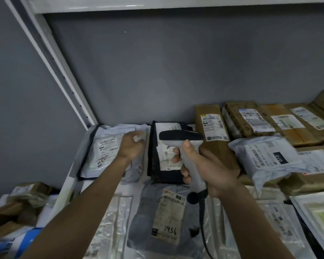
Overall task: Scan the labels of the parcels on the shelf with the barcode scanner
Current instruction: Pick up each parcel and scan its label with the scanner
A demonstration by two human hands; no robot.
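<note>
My right hand (pixel 211 171) grips the grey handle of the barcode scanner (pixel 181 141), whose dark head points left over a black parcel (pixel 155 161) with a white label. My left hand (pixel 131 146) rests on a pale plastic mailer (pixel 105 148) at the shelf's back left, fingers curled at the mailer's right edge and blurred. A grey mailer marked 7936 (pixel 168 214) lies in front, below the scanner. The scanner's black cable (pixel 202 221) hangs down from the handle.
Brown cardboard boxes (pixel 211 124) with labels line the back right, and a white mailer marked 010 (pixel 266 156) lies on top of some. Clear plastic bags (pixel 110 221) cover the front. A white shelf upright (pixel 51 58) slants at left, with more parcels (pixel 17 202) beyond it.
</note>
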